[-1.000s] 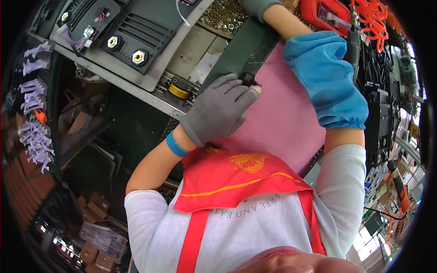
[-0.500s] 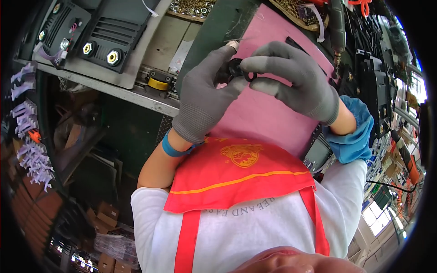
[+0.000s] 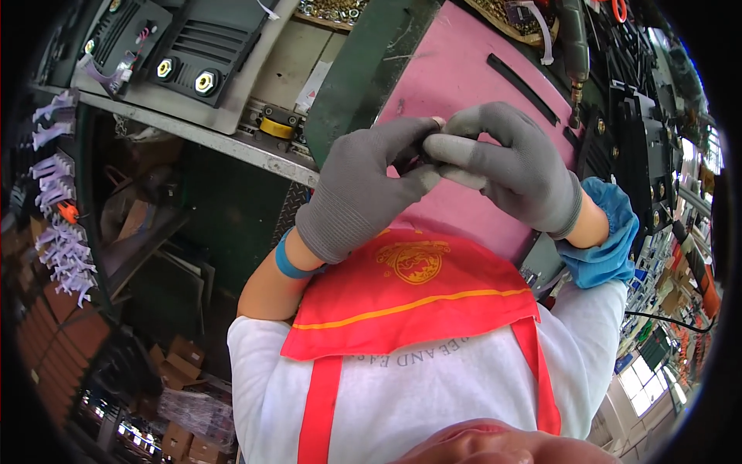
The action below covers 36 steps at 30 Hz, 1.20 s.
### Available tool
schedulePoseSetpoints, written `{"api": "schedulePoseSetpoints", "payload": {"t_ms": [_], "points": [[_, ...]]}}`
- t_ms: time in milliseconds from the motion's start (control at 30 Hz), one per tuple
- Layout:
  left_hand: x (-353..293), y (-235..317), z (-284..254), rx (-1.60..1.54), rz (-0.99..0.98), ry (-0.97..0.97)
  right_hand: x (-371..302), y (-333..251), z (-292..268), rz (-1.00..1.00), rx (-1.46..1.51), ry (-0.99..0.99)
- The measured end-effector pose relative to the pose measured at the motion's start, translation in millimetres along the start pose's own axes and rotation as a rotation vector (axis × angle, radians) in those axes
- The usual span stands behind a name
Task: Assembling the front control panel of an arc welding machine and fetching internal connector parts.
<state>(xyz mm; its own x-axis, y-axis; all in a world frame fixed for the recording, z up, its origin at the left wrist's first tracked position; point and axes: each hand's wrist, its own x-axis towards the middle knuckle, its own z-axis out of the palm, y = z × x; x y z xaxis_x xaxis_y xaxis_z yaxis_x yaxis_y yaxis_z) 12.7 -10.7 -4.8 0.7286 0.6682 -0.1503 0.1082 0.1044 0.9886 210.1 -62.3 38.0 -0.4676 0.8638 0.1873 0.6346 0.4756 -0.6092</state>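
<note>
My left hand (image 3: 359, 182), in a grey glove, pinches a small black part (image 3: 413, 162) between thumb and fingertips. From the other side my right hand (image 3: 522, 166), gloved the same way, closes thumb and fingers on that part, so both hands meet over it. Fingers cover most of the part, and its exact kind cannot be told. The hands are above a pink mat (image 3: 471, 62). A long black strip (image 3: 523, 89) lies on the mat, beyond my right hand.
Black slotted panels (image 3: 209, 46) with brass-coloured fittings lie on the bench at the far left. A yellow-banded part (image 3: 276, 128) sits by the metal bench edge (image 3: 201, 133). A power driver (image 3: 573, 46) hangs at the far right, near a tray of small metal hardware (image 3: 502, 19).
Both hands have moved lower in the view and closed together. The black part, with its ring shapes showing before, is now mostly covered by fingers. More of the black strip shows.
</note>
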Motion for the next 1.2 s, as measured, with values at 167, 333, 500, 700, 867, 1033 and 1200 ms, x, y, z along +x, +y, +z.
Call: {"api": "schedulePoseSetpoints", "payload": {"t_ms": [167, 333, 500, 700, 867, 1033, 1200], "points": [[-2.0, 9.2, 0.2, -0.345, -0.168, -0.268, -14.5, 0.9, -10.7, 0.07, 0.167, -0.02], [2.1, -0.4, 2.1, -0.52, -0.349, -0.35, -46.0, -6.1, -24.4, 0.376, 0.212, 0.091], [2.3, -3.5, -8.7, -0.435, -0.417, -0.286, -143.0, 16.8, -69.1, 0.7, -0.664, -0.625], [5.4, -12.0, 4.1, -0.33, -0.444, -0.241, -145.7, 27.3, -59.7, 0.558, -0.853, -0.571], [5.8, -14.9, 3.3, -0.269, -0.365, -0.209, -143.8, 28.6, -90.6, 0.538, -1.056, -0.522], [-0.2, -15.4, -5.4, -0.271, -0.391, -0.135, -89.1, -18.5, -163.3, 0.743, -0.744, -0.458], [2.2, -14.6, -9.2, -0.323, -0.364, -0.007, -105.9, -13.8, -170.6, 0.765, -0.335, 0.03]]}}
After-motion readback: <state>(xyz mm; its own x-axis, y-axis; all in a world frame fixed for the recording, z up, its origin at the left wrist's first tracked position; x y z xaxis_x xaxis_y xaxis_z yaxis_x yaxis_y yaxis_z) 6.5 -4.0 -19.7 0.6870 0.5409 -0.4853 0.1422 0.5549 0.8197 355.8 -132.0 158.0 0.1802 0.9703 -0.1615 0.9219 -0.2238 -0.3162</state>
